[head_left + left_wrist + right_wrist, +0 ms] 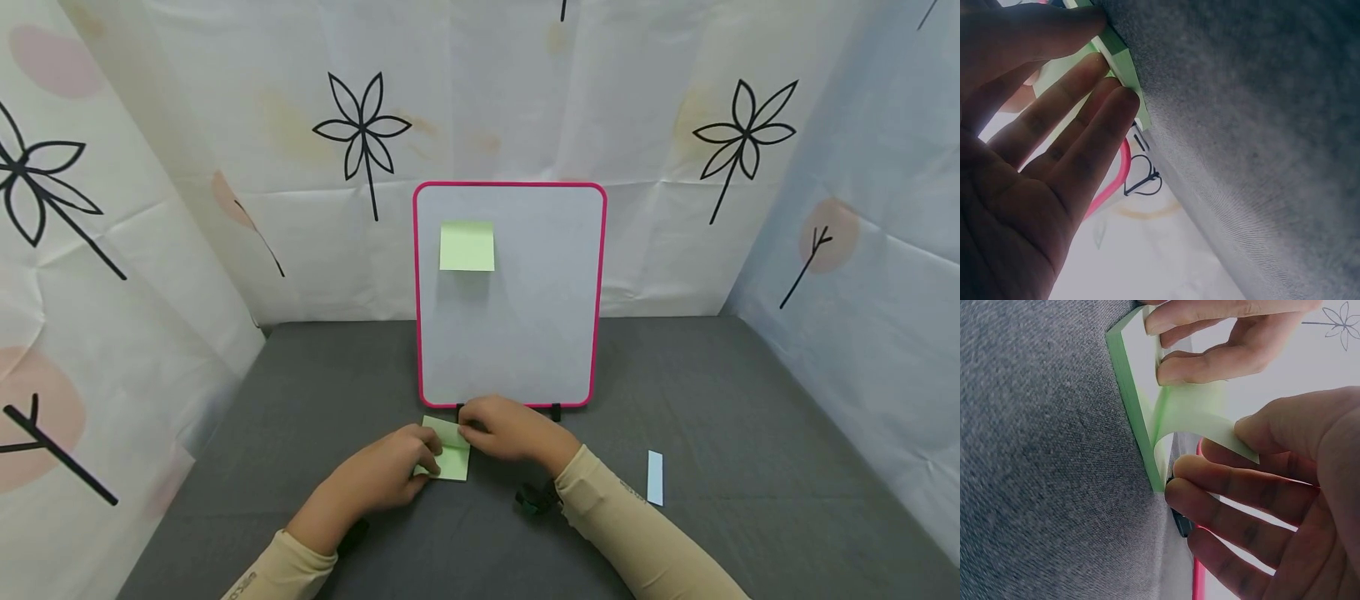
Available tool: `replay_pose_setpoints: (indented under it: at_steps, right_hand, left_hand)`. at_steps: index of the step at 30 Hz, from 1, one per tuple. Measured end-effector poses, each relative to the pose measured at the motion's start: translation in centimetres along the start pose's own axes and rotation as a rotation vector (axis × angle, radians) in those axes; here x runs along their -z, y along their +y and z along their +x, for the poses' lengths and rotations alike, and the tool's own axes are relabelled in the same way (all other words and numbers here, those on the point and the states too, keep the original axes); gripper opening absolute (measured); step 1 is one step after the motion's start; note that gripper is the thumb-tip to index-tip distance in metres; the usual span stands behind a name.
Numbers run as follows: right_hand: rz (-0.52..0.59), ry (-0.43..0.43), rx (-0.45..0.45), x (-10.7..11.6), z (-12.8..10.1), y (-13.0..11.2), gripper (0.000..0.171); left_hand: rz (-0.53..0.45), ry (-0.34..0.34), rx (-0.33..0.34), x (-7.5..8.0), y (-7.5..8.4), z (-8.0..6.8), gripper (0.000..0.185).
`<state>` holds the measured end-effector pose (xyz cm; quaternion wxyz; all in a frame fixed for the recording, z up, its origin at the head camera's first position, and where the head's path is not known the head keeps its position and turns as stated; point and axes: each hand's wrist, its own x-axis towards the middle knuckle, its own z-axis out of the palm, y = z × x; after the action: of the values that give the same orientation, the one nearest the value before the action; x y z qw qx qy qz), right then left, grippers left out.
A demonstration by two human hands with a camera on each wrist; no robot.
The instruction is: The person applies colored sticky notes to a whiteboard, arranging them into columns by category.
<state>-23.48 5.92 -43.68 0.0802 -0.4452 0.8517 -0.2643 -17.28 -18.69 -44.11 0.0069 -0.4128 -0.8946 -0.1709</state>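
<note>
A pale green sticky note pad (454, 468) lies on the grey cloth just in front of the whiteboard. My left hand (386, 471) holds it at its left side, thumb near the front edge and fingertips over the top. In the right wrist view, the top sticky note (1200, 415) curls up from the pad, still joined to it along a fold line. Thumb and index finger of my right hand (517, 429) pinch that sheet's free corner. The other right fingers extend beside the pad. The left wrist view shows the pad's thick edge (1125, 69) against the left fingertips.
Behind the hands stands a pink-framed whiteboard (525, 333) on black feet (556, 412). One green sticky note (467, 246) is on its upper left. A light blue strip (656, 478) lies right of the right sleeve, and a small dark object (534, 498) sits beside that sleeve.
</note>
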Motion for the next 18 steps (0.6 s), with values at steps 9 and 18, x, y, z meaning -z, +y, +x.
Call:
replay_pose_setpoints:
  at_steps: [9, 18]
  right_hand:
    - [-0.038, 0.034, -0.018, 0.23, 0.02, 0.01, 0.017]
    - [-0.074, 0.067, -0.015, 0.63, -0.09, 0.05, 0.015]
  left_hand:
    - [0.000, 0.014, -0.015, -0.06, 0.18, 0.09, 0.019]
    - [0.019, 0.021, -0.031, -0.05, 0.40, 0.26, 0.021]
